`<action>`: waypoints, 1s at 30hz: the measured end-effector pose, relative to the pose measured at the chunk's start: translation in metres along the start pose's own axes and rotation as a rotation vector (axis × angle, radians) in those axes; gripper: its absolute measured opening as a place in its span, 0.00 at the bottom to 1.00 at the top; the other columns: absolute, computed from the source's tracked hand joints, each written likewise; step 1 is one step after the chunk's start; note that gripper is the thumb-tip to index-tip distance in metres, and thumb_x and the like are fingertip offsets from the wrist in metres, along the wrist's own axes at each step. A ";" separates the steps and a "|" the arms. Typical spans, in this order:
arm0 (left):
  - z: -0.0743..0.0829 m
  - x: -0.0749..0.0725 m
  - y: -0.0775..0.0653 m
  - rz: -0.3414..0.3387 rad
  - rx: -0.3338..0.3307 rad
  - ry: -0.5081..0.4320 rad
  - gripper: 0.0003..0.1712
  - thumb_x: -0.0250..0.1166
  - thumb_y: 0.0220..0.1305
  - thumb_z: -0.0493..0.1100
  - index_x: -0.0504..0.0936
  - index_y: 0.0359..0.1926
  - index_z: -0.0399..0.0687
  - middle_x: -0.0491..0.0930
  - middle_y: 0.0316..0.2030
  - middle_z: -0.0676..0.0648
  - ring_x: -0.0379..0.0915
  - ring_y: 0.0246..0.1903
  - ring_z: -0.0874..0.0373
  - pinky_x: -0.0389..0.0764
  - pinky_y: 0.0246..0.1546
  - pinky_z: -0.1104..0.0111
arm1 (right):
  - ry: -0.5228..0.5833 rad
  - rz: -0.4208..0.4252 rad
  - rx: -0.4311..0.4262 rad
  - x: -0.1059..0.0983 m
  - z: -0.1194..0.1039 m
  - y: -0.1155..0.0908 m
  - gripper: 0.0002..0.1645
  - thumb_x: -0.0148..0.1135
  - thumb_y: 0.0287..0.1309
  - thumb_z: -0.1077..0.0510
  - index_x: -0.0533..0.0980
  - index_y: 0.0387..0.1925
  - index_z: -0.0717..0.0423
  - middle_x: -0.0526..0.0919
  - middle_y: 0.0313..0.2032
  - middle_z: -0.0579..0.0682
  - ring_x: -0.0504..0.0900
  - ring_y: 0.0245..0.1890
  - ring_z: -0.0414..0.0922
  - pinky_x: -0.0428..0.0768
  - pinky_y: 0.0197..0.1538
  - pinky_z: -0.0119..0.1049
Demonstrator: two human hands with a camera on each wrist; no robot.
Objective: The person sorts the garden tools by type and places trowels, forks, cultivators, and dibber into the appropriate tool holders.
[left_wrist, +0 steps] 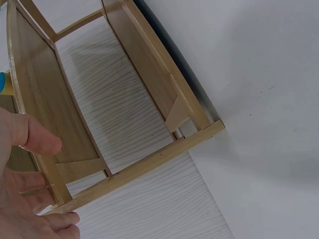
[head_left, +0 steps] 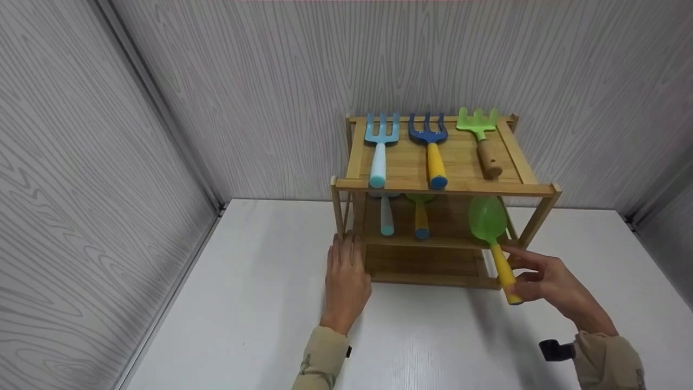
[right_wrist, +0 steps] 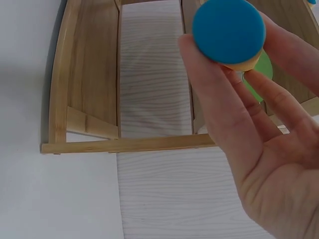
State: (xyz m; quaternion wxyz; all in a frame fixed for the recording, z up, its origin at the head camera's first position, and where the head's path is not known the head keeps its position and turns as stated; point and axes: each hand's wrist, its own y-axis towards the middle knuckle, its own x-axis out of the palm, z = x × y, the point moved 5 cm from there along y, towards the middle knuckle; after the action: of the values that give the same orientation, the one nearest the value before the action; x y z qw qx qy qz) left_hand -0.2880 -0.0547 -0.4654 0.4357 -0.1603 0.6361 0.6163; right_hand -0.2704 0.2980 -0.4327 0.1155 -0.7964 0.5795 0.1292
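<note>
A three-tier wooden rack (head_left: 449,188) stands on the white table. My right hand (head_left: 547,287) pinches the yellow handle of a green hand trowel (head_left: 487,219), blade up, in front of the middle shelf's right side. In the right wrist view, the trowel's blue end cap (right_wrist: 229,31) faces the camera between thumb and fingers. My left hand (head_left: 347,281) grips the rack's left front post at the middle shelf; the left wrist view shows the thumb (left_wrist: 42,138) over the shelf edge and fingers around the post.
Across the top shelf lie a light-blue hand fork (head_left: 379,162), a dark-blue fork with a yellow handle (head_left: 435,162) and a green fork with a wooden handle (head_left: 489,157). On the middle shelf are a pale-handled tool (head_left: 386,214) and a yellow-handled one (head_left: 421,216). Grey wood-grain panels (head_left: 270,81) stand behind.
</note>
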 end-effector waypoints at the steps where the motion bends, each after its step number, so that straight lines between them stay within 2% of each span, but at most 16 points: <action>1: 0.000 0.000 0.000 0.001 -0.001 -0.002 0.37 0.65 0.57 0.29 0.66 0.68 0.28 0.66 0.67 0.32 0.57 0.70 0.33 0.62 0.70 0.48 | -0.001 0.000 -0.001 0.000 -0.001 0.001 0.47 0.68 0.56 0.69 0.58 0.75 0.68 0.77 0.49 0.62 0.86 0.41 0.48 0.86 0.38 0.46; 6: 0.000 0.000 -0.001 0.005 -0.004 -0.005 0.37 0.67 0.56 0.29 0.67 0.68 0.28 0.66 0.66 0.32 0.58 0.70 0.33 0.61 0.70 0.49 | -0.006 0.000 -0.013 0.002 -0.004 0.005 0.46 0.69 0.56 0.68 0.59 0.74 0.68 0.78 0.47 0.62 0.86 0.39 0.48 0.86 0.38 0.45; 17: 0.000 -0.005 0.002 0.030 -0.011 -0.006 0.35 0.68 0.55 0.29 0.70 0.65 0.29 0.69 0.64 0.32 0.62 0.68 0.32 0.65 0.67 0.47 | -0.087 0.035 0.005 0.005 -0.012 0.015 0.45 0.70 0.58 0.64 0.60 0.73 0.70 0.77 0.52 0.66 0.84 0.42 0.47 0.86 0.38 0.43; 25: -0.001 -0.012 0.008 0.071 -0.005 -0.031 0.28 0.68 0.55 0.29 0.75 0.58 0.25 0.73 0.60 0.31 0.68 0.63 0.32 0.70 0.63 0.46 | -0.105 0.051 0.009 0.008 -0.021 0.024 0.41 0.69 0.60 0.61 0.64 0.72 0.69 0.76 0.58 0.67 0.83 0.39 0.47 0.85 0.39 0.44; 30: 0.000 -0.014 0.010 0.078 -0.005 -0.026 0.25 0.68 0.56 0.30 0.77 0.55 0.25 0.75 0.58 0.31 0.70 0.61 0.32 0.71 0.63 0.47 | -0.109 0.053 0.011 0.008 -0.026 0.031 0.40 0.67 0.63 0.59 0.64 0.72 0.69 0.74 0.62 0.68 0.83 0.43 0.48 0.85 0.41 0.42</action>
State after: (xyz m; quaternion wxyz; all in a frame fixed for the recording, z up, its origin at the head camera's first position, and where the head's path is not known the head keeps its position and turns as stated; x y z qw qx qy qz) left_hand -0.2874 -0.0571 -0.4480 0.4192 -0.1285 0.6348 0.6362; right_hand -0.2958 0.2730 -0.4116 0.1479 -0.7718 0.5939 0.1723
